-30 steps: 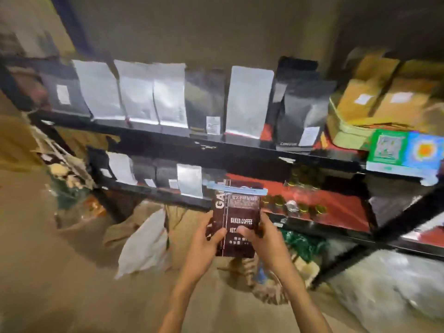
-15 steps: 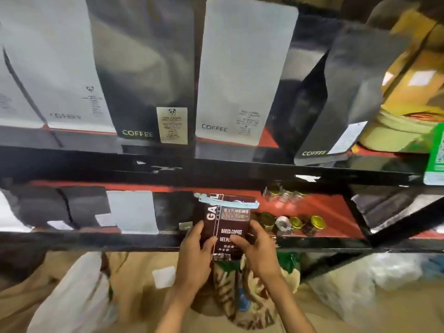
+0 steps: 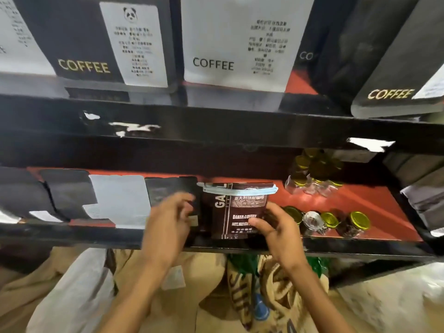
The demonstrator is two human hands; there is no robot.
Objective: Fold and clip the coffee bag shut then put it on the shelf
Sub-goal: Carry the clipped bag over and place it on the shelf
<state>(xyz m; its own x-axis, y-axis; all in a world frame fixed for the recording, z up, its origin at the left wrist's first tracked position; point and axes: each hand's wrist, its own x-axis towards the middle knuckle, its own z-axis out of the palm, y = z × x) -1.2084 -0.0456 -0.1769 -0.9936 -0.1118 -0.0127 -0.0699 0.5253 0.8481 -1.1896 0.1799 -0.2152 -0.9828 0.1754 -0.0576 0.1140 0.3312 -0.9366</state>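
Coffee bag, clipped shut with a pale blue clip, stands on the red shelf, its lower right side grasped by the right hand. Left hand is blurred beside it, fingers loose and seemingly off the bag. Letting go carelessly could tip it toward the jars just beyond the right fingers.

A big black metal rack fills the view. Its boards are red on top, with black front edges. Bits of white torn tape stick to the upper black edge. On the top board stand tall black bags and white bags with the word COFFEE on them. On the lower board, more dark and pale pouches stand in a row on the left. Small glass jars with gold lids sit on the right, some near the front and some further back. Under the rack lie brown burlap sacks and a pale cloth. The floor at the right looks grey and speckled. The light is dim and warm.
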